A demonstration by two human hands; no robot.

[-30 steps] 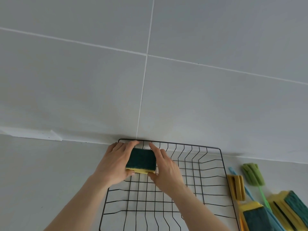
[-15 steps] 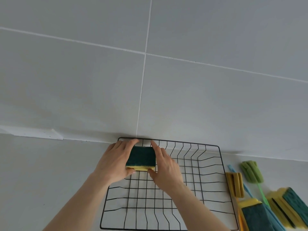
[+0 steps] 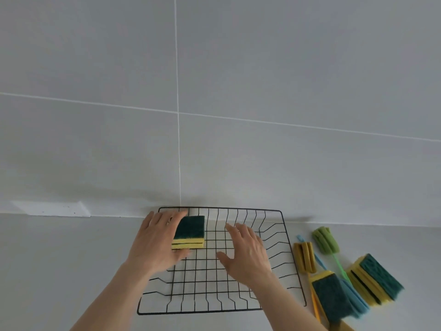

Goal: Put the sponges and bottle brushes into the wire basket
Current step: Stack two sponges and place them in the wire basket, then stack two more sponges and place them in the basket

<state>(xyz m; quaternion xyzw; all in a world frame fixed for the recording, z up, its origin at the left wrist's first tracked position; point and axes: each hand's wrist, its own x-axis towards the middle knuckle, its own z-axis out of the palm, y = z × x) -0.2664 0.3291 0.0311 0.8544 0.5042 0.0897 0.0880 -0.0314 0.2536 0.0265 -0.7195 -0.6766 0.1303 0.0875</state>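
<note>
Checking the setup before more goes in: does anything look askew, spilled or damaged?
Nothing stands out. The wire basket sits flat on the counter by the wall, with one sponge in its far left corner under the left hand. Remaining sponges and bottle brushes lie loosely piled beside it.

Sponge (image 3: 189, 231) in my wire basket (image 3: 281, 237), far-left corner; loose sponges (image 3: 374, 279), bottle brushes (image 3: 325, 240) right of basket.

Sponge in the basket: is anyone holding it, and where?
The left hand holds the sponge by its left side, fingers on the far edge, thumb at the near corner. The right hand is open and off it.
</note>
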